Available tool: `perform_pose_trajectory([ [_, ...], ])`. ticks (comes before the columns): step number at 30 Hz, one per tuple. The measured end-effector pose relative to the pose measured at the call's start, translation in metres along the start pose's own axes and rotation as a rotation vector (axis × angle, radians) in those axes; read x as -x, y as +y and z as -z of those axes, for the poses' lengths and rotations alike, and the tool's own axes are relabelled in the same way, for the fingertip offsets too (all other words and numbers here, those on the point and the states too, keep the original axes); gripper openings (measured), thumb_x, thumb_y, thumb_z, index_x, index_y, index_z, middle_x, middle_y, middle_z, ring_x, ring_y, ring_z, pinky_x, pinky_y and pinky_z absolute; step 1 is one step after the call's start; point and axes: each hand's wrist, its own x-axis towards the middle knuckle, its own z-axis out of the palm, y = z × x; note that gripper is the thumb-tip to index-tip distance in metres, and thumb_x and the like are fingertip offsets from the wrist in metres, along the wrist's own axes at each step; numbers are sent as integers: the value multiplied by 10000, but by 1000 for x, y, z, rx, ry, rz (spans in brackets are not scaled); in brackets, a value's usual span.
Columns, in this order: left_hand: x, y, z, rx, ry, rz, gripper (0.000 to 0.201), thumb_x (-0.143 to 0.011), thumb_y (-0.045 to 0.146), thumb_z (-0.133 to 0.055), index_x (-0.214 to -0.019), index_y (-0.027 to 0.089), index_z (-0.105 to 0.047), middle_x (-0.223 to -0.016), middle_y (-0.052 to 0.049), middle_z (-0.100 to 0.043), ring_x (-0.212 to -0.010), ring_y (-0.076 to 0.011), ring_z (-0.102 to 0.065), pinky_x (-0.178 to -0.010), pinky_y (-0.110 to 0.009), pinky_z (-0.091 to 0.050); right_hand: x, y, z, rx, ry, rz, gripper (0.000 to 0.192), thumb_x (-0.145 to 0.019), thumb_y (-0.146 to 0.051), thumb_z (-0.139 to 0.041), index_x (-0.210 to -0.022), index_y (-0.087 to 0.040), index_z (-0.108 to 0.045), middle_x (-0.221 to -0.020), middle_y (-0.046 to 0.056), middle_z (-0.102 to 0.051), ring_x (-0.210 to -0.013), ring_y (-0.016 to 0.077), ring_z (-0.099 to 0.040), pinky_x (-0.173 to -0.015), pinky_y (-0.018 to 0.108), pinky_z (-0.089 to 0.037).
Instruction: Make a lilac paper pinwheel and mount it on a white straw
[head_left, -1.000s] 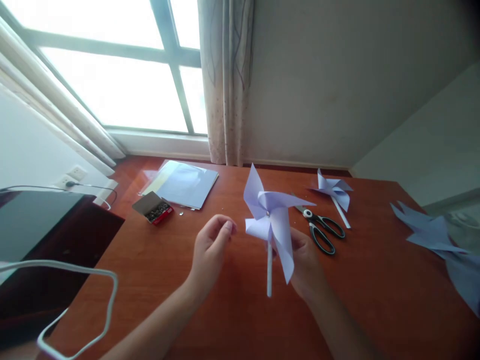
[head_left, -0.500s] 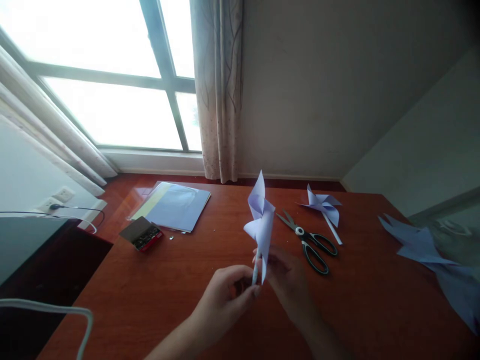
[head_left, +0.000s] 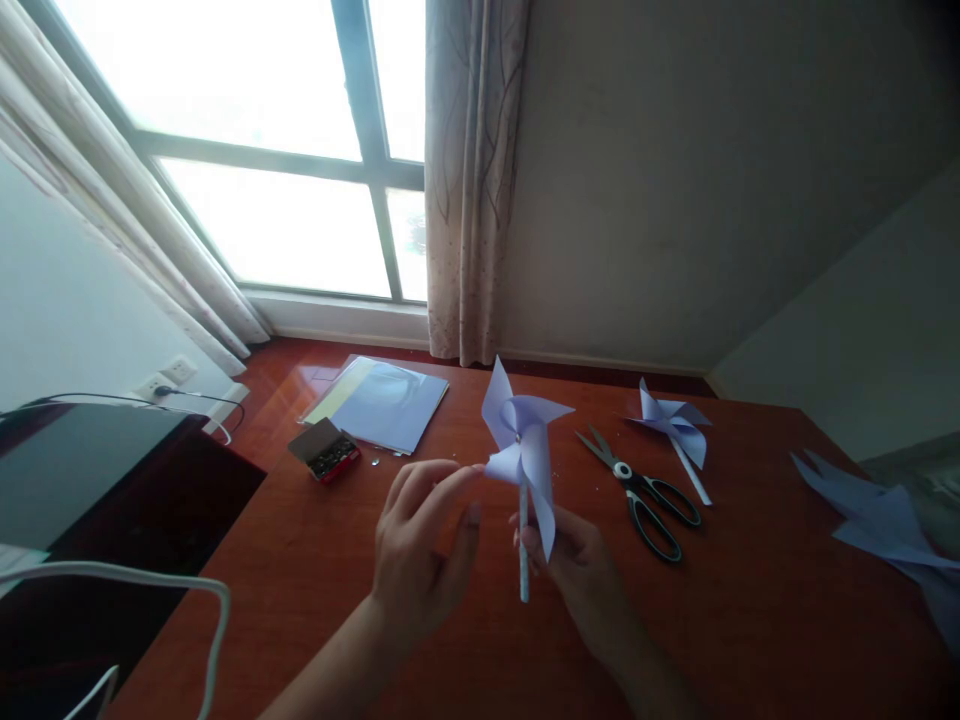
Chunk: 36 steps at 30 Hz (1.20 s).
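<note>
Right hand [head_left: 574,555] holds pinwheel [head_left: 523,450] upright; left hand [head_left: 420,550] touches a blade

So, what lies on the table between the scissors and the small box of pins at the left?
In the head view, the pinwheel stands between the scissors and the small box, held up by the right hand; the left hand touches a blade.

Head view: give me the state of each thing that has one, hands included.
Held pinwheel: upright, stick gripped by right hand.
Left hand: open, fingertips at a blade's edge.
Scissors: lying flat, blades slightly open.
Second pinwheel: lying on the table.
Small box: open.
Paper stack: flat.
</note>
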Motion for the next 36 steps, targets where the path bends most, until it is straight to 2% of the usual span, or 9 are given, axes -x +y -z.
perform_pose_trajectory([
  [4, -1, -3, 3, -57, -133, 17, 534, -954, 285, -535, -1479, 226, -456, -1402, -158, -480, -1277, -312, -482, -1044, -470, -443, 3, 2, -8, -42, -79, -23, 357, -777, -527, -778, -828, -178, -722, -698, -5, -550, -648, 136, -471, -585, 247, -398],
  [7, 2, -3, 1, -85, -215, 6, 644, -973, 431, -507, -1563, 242, -329, -1586, -173, -300, -1452, -379, -321, -1156, -570, -338, 3, 5, -10, -47, -100, -28, 344, -794, -525, -764, -810, -186, -703, -698, -14, -520, -652, 133, -446, -589, 243, -379],
  [10, 7, -3, -2, -123, -253, -1, 704, -981, 491, -488, -1598, 250, -249, -1664, -166, -173, -1525, -405, -201, -1192, -600, -284, 2, 7, -12, -45, -117, -21, 334, -811, -523, -747, -790, -194, -688, -684, -16, -509, -645, 135, -432, -587, 245, -367],
  [15, 14, -4, -7, -160, -249, -45, 725, -983, 484, -485, -1612, 248, -214, -1696, -156, -105, -1548, -420, -146, -1189, -612, -298, 0, 8, -16, -91, -97, 9, 412, -742, -599, -770, -780, -194, -708, -683, 1, -544, -637, 143, -439, -587, 253, -385],
  [18, 15, -6, -8, -165, -233, -62, 720, -973, 450, -509, -1609, 249, -237, -1702, -146, -108, -1546, -421, -168, -1173, -582, -350, -2, 11, -17, -99, -89, 22, 466, -696, -649, -776, -757, -194, -701, -657, 0, -531, -610, 142, -427, -570, 259, -378],
  [27, 16, -12, -8, -95, -204, -43, 657, -980, 443, -488, -1589, 296, -289, -1668, -141, -176, -1510, -400, -270, -1127, -547, -423, -3, 11, -13, 26, -109, 109, 475, -786, -659, -695, -785, -184, -694, -715, 20, -560, -672, 166, -482, -620, 279, -407],
  [32, 15, -5, -2, -100, -160, 39, 645, -962, 599, -435, -1532, 296, -427, -1398, -152, -432, -1276, -344, -475, -986, -482, -511, -5, 20, -9, 125, -108, 174, 451, -836, -632, -653, -827, -185, -711, -764, 38, -613, -697, 174, -554, -633, 269, -448],
  [36, 10, 0, 3, -64, -131, 45, 625, -970, 608, -419, -1514, 305, -459, -1241, -114, -488, -1122, -284, -511, -920, -413, -505, -6, 27, -8, 125, -120, 216, 417, -870, -593, -636, -834, -182, -702, -752, 24, -594, -671, 148, -537, -616, 247, -438],
])
